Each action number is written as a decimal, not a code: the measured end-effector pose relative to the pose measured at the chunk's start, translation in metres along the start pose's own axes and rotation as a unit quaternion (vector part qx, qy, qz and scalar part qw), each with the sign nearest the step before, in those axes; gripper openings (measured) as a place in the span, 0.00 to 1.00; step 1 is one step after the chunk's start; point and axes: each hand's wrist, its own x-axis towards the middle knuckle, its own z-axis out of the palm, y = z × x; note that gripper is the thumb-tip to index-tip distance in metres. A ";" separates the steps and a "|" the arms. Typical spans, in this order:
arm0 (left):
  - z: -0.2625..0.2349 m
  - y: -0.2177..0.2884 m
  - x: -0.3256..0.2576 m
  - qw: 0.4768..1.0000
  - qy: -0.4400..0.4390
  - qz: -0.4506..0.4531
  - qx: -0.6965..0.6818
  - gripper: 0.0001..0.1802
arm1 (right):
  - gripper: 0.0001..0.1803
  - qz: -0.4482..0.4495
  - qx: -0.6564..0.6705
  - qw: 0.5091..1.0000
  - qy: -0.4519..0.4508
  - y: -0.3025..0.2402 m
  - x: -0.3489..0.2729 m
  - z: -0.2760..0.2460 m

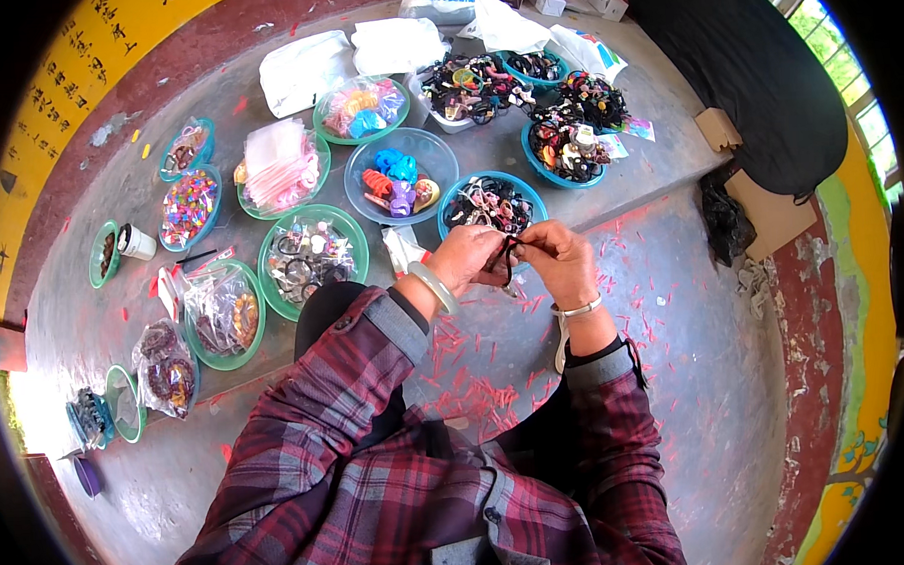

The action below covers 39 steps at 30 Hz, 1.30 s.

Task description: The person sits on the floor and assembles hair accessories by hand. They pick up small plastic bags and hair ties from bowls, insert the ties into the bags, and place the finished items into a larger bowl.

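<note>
Both hands meet in the middle of the head view, just in front of a blue bowl (535,202) heaped with black and pink hair ties (487,204). My left hand (466,256), with a pale bangle at the wrist, is closed on a thin black hair tie (511,249). Pinched fingers of my right hand (563,264) grip the same hair tie from the other side; a light band circles that wrist. Part of the hair tie is hidden by the fingers. Something small and pale hangs below the left fingers, too small to name.
A clear bowl (352,176) holds colourful pieces. Green bowls (264,279) with bagged items stand to the left. Behind, a blue bowl (568,184) and a white tub (454,125) overflow with hair ties. Red scraps (486,401) litter the floor below my hands.
</note>
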 end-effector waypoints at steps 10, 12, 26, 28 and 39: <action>0.001 -0.002 0.002 1.000 0.009 -0.005 0.025 0.14 | 0.06 -0.123 -0.356 0.926 -0.017 -0.009 -0.001 0.000; 0.002 -0.006 0.003 0.999 0.014 0.013 0.029 0.14 | 0.06 -0.121 -0.356 0.926 -0.034 -0.009 -0.001 -0.003; -0.008 -0.026 0.021 0.984 0.003 0.128 0.125 0.14 | 0.06 -0.080 -0.357 0.931 0.007 -0.008 -0.002 0.001; 0.002 -0.015 0.010 0.996 -0.013 0.086 0.036 0.14 | 0.07 -0.084 -0.370 0.925 0.002 -0.007 -0.001 0.000; -0.001 -0.022 0.014 0.993 -0.036 0.092 0.059 0.15 | 0.12 -0.010 -0.337 0.941 -0.010 0.004 0.000 0.000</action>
